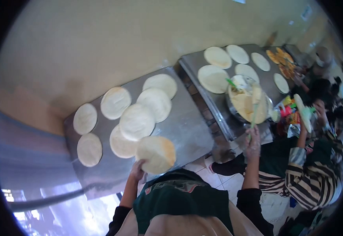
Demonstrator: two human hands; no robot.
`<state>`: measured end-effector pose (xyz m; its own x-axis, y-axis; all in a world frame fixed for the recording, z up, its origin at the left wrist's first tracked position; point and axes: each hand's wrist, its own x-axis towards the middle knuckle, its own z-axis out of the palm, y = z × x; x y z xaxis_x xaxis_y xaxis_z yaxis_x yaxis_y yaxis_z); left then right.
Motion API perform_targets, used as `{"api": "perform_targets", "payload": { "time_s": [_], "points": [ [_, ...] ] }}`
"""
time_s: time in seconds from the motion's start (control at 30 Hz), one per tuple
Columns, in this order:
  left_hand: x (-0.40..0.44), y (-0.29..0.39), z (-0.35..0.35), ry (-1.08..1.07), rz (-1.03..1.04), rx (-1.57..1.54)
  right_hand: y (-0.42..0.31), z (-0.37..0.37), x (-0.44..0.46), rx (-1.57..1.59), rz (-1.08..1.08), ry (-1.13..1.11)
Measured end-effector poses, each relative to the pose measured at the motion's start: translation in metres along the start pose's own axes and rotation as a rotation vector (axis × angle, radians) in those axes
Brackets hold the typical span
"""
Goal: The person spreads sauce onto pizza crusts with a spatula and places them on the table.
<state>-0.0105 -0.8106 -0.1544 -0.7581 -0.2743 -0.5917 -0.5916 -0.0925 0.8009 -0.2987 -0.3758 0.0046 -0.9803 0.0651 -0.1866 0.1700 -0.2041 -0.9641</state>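
Observation:
My left hand [138, 170] grips the edge of a round flatbread [155, 155], pale with a browned patch on its right side. This bread is held over the front of a steel table [191, 147]. With my right hand [252, 143], in a clear glove, I hold the handle of a spatula [256, 95]. Its coated head is over a metal bowl [231, 103] of creamy yellowish spread [242, 107]. A second green-handled utensil [230, 82] leans at the bowl's far left rim. Several flatbreads [137, 122], some overlapping, lie on the table beyond my left hand.
Behind the bowl, a second steel table [191, 63] bears more flatbreads [218, 57]. Browned food pieces [281, 63] lie farther right. A co-worker in a striped sleeve [313, 188] holds another flatbread [303, 113]. A gap separates the two tables. A wall [100, 47] runs behind them.

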Motion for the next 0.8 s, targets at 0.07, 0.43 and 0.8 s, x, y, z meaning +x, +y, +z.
{"api": "perform_targets", "payload": {
  "time_s": [0.07, 0.43, 0.8],
  "points": [
    [-0.003, 0.016, 0.012, -0.107, 0.079, -1.051, -0.004, -0.001, -0.001, 0.06, -0.032, -0.036],
    [0.056, 0.123, 0.086, -0.203, 0.675, -1.067, -0.019, 0.043, -0.028, 0.097, 0.165, -0.385],
    [0.072, 0.192, 0.071, -0.099, 0.768, -1.106, 0.016, 0.184, -0.126, -1.346, -0.962, -0.455]
  ]
}}
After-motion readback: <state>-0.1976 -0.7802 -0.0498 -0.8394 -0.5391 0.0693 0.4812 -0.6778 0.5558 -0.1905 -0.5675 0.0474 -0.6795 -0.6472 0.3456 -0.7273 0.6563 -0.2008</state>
